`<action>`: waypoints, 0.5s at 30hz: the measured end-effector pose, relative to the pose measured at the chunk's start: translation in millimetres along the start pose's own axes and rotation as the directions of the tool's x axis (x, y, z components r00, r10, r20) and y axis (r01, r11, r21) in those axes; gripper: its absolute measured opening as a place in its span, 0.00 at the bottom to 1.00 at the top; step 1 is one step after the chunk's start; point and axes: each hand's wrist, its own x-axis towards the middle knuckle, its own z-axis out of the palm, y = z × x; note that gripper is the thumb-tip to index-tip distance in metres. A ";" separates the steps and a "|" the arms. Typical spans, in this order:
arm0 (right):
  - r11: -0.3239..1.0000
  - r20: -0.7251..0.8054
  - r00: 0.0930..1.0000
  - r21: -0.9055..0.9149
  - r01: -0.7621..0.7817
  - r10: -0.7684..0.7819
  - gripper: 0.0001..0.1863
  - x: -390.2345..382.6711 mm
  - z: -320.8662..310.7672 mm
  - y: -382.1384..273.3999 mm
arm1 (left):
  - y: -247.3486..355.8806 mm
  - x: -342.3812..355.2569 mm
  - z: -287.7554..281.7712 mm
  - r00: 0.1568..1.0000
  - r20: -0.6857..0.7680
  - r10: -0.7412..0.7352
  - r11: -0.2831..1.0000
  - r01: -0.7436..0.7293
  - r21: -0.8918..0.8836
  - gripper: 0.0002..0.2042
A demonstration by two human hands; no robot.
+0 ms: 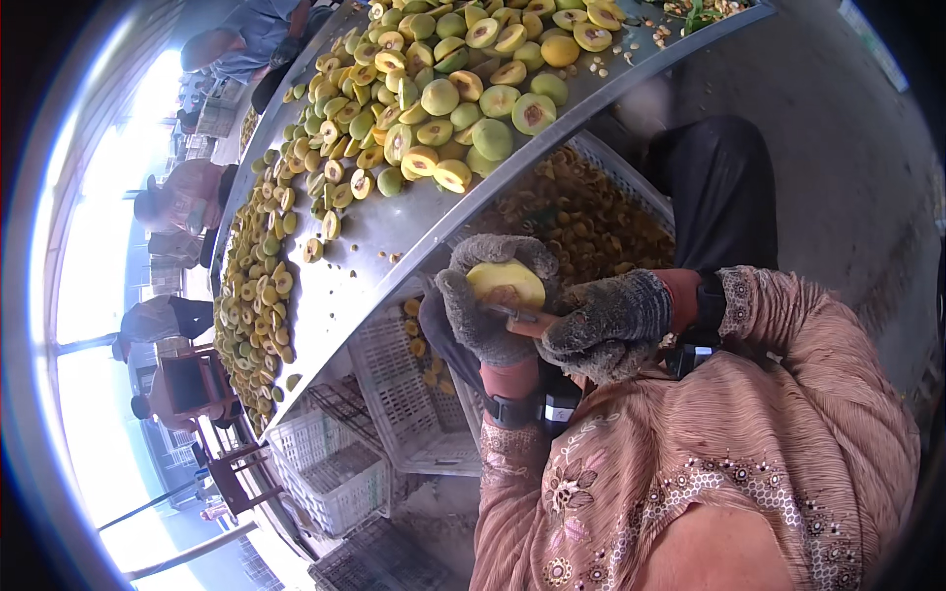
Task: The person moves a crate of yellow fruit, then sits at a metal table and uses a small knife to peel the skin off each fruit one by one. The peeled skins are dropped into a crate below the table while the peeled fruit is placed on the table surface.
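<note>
My left hand [486,313], in a grey work glove, is closed round a halved stone fruit [514,283] with its yellow cut face showing. A brown patch marks the fruit's centre. My right hand [609,327], gloved too, grips a small knife [533,324] by its reddish-brown handle. The short blade lies against the lower part of the cut face; its tip cannot be made out. Both hands are beyond the near edge of a metal table [365,286], over my lap. Green and yellow halved fruits [434,98] are heaped on that table.
Under the table edge stands a crate [641,177] filled with brownish-yellow pieces. White plastic crates [335,473] are stacked on the floor at the lower left. Light fragments [660,34] lie at the table's far right. Several people sit or stand along the left side.
</note>
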 end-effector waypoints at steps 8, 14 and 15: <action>0.121 -0.574 0.815 -0.817 -0.564 -0.080 0.30 1.2 -81.2 3.3 | 3.8 29.2 -50.0 0.989 -0.121 0.090 0.990 -0.102 -0.099 0.26; -0.105 -0.447 0.852 -0.867 -0.488 -0.272 0.25 -6.6 -130.0 43.3 | 77.4 12.6 -144.0 0.912 -0.291 0.289 0.479 0.126 0.869 0.27; -0.084 -0.470 0.857 -0.865 -0.495 -0.213 0.26 -5.8 -133.3 45.0 | 90.6 21.6 -152.8 0.889 -0.342 0.306 -0.137 0.396 0.908 0.28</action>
